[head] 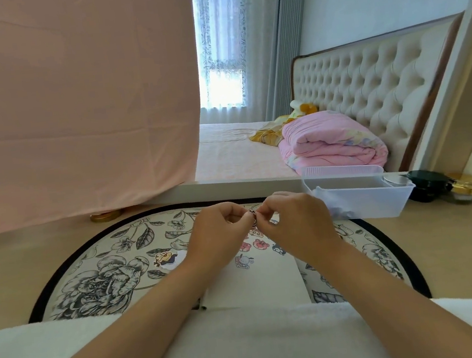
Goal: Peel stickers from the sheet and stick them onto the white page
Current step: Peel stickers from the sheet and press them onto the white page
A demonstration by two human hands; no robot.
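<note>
A white page lies on a round floral mat in front of me, with several cartoon stickers stuck along its far part. Both hands hover above the page's far edge, fingertips meeting. My left hand and my right hand pinch one small black-and-white sticker piece between them. A loose cartoon sticker rests on the mat to the left of the page. The sticker sheet itself is hidden or not to be told apart.
A clear plastic bin stands at the right behind the mat, with a dark jar and a gold-lidded jar beside it. A pink sheet hangs at the left. A bed with a folded pink quilt lies beyond.
</note>
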